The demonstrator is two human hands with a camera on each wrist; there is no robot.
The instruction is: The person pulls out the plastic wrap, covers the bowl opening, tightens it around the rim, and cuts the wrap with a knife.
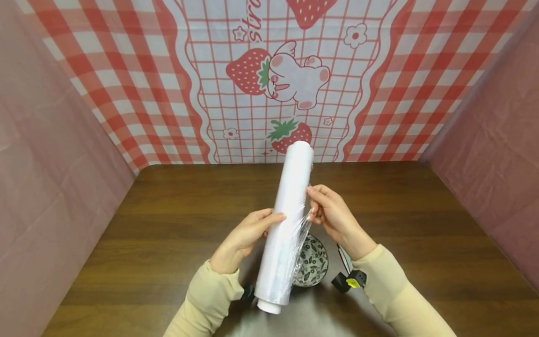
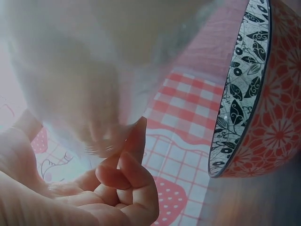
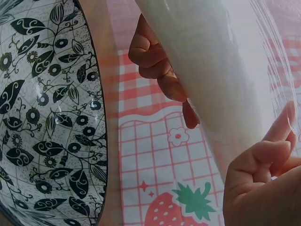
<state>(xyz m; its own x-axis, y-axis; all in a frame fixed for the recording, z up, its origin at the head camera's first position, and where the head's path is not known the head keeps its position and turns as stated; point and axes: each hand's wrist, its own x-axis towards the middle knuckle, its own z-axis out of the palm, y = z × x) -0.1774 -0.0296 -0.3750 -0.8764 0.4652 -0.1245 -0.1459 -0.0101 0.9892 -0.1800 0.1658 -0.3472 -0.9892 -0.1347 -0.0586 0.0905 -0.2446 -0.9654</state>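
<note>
A long white roll of plastic wrap [image 1: 296,182] is held up at a slant above the table, its far end higher in the head view. My left hand [image 1: 242,236] grips it around the middle, thumb on top; the left fingers [image 3: 155,63] curl beneath it in the right wrist view. On the other side, my right hand [image 1: 338,217] pinches the loose edge of clear film [image 1: 300,241], which stretches in creases off the roll. Below stands a bowl [image 1: 316,264], partly hidden by the roll, with a black leaf pattern inside and red flowers outside [image 2: 282,127].
A brown wooden table [image 1: 168,224] carries the bowl. Beside the bowl, partly behind my right wrist, is a thin pale, dark-edged object [image 1: 344,259] whose kind I cannot tell. A strawberry-print cloth [image 1: 269,93] hangs at the back; pink cloths [image 1: 50,178] hang at the sides.
</note>
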